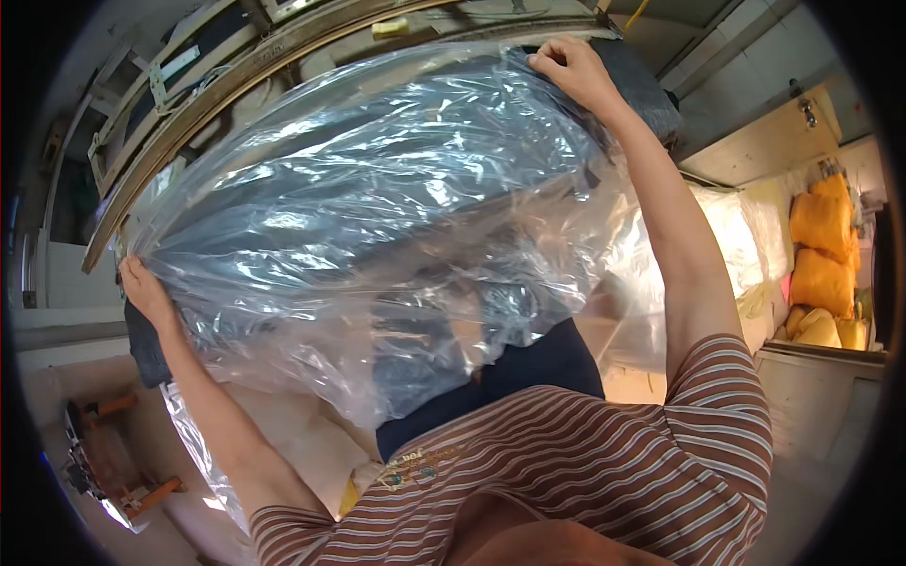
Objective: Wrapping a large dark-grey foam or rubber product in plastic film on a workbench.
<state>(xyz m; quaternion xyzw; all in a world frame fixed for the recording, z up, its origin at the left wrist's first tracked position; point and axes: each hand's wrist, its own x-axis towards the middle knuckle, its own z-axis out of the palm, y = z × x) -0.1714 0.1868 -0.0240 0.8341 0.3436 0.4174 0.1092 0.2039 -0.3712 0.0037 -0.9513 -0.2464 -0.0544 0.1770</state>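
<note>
Clear plastic sheet (pixel 377 170) spread, crinkled, over a dark work surface (pixel 645 90).
Thin, glossy and transparent, it catches bluish-white glints along its many wrinkles. Its far edge runs near the surface's far edge and it stops short of the far right corner; creases fan out from its left end, near the surface's left end, and its near part hangs in loose, rumpled folds past the near edge.

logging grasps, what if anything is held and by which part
Clear plastic sheet: left hand at its left end, right hand at its far right edge.
</note>
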